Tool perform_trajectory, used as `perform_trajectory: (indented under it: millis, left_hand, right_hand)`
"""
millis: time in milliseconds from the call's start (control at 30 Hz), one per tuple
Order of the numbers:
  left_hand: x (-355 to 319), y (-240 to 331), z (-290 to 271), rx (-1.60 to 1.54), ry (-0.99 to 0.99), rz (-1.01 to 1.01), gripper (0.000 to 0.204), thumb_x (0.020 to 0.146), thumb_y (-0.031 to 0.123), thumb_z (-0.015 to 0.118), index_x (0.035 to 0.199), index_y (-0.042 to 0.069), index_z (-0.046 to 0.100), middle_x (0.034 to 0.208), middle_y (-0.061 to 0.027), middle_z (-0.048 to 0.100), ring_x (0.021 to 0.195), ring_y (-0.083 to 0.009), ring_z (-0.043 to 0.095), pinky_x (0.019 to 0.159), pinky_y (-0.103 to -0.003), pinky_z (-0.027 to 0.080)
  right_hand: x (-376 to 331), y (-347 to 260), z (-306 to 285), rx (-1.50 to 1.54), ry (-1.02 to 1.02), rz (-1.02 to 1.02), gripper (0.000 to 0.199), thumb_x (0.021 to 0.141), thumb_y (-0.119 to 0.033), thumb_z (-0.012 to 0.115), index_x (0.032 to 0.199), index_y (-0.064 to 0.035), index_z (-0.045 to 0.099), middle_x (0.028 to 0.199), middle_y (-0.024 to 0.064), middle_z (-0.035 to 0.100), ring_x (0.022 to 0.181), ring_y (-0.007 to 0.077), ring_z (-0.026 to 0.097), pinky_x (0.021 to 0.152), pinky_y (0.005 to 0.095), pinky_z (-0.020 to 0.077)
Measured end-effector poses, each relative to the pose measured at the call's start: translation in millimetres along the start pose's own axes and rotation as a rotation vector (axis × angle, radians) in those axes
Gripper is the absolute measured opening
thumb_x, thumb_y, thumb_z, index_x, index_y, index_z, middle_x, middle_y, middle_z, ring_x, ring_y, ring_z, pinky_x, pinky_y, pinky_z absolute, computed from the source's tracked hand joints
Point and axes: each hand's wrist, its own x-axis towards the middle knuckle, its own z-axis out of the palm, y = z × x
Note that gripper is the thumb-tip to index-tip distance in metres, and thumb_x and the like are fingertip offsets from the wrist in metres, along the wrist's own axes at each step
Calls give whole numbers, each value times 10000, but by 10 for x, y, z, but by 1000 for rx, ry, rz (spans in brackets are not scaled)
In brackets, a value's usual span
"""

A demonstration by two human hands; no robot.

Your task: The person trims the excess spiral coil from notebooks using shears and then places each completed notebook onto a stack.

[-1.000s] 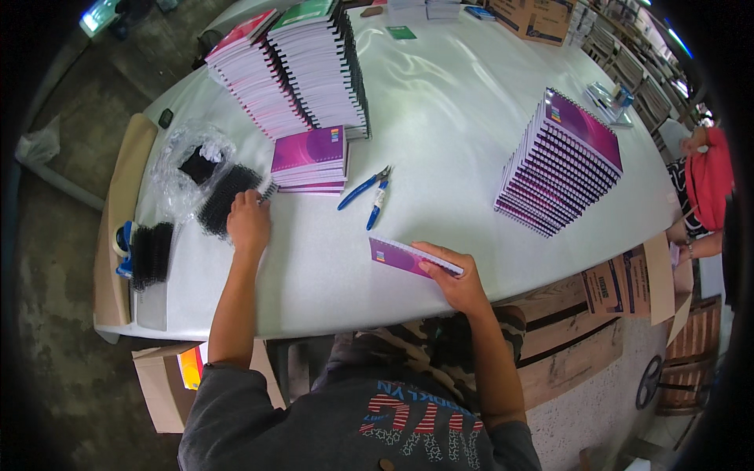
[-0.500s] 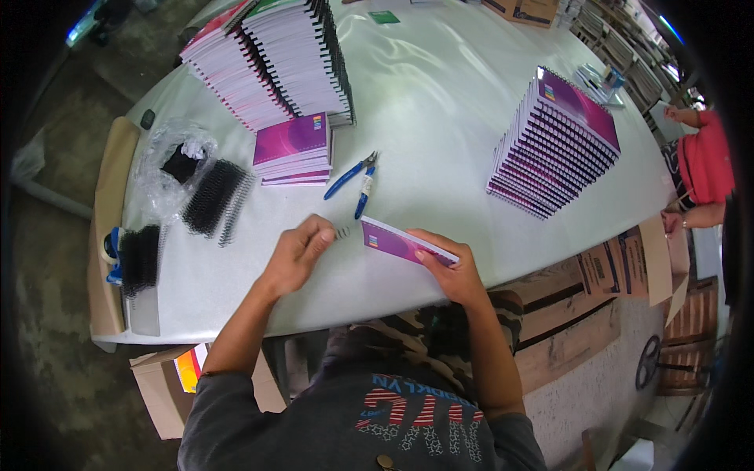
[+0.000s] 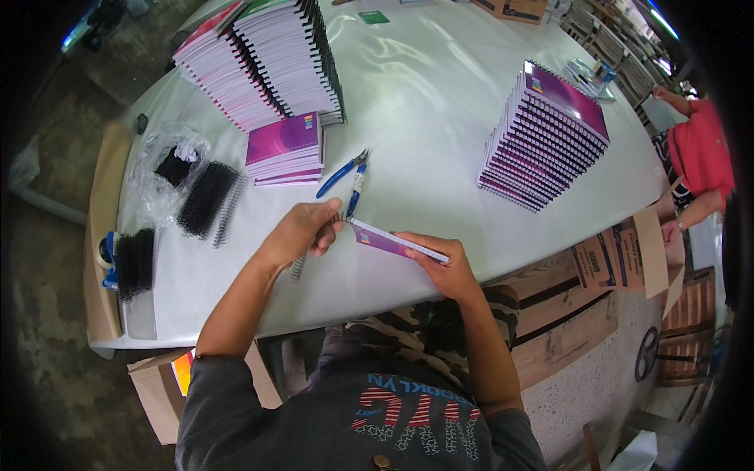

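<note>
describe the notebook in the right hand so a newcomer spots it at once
At the near edge of the big white table, find the right hand. It grips a thin purple notebook, its left end close to a coil in the left hand. Unlike those in the tall purple stack and the short purple stack, it is held alone.

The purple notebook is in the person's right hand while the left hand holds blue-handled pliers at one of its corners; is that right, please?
Not quite: the head view shows the left hand holding a dark spiral coil at one corner of the purple notebook, while the blue-handled pliers lie on the table. The notebook is in the right hand, as you say.
</note>
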Motion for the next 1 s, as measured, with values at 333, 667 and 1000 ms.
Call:
perform_trajectory:
  millis: [333, 667, 1000]
  left_hand:
    - [7, 318, -31, 927, -163, 685, 268, 760, 131, 702, 1003, 79, 604, 944, -128, 596, 965, -276, 529, 856, -387, 379]
    - [-173, 580, 306, 1346, -5, 538, 269, 695, 141, 722, 922, 74, 595, 906, -112, 602, 883, -311, 560, 774, -416, 404]
    - [-111, 445, 398, 1378, 223, 888, 256, 601, 208, 783, 741, 105, 595, 771, -39, 593, 793, -245, 577, 696, -377, 398]
  right_hand:
    - [-18, 60, -5, 32, -3, 37, 289, 858, -51, 579, 1145, -28, 610, 1049, 86, 666, 898, 113, 598, 820, 244, 462]
    - [-12, 91, -59, -5, -77, -153, 349, 828, -15, 554, 1170, -66, 597, 1090, 138, 643, 924, 205, 637, 849, 295, 460]
    - [-92, -31, -55, 44, -38, -153, 328, 835, -64, 585, 1162, -61, 598, 1090, 145, 640, 937, 246, 626, 843, 299, 446]
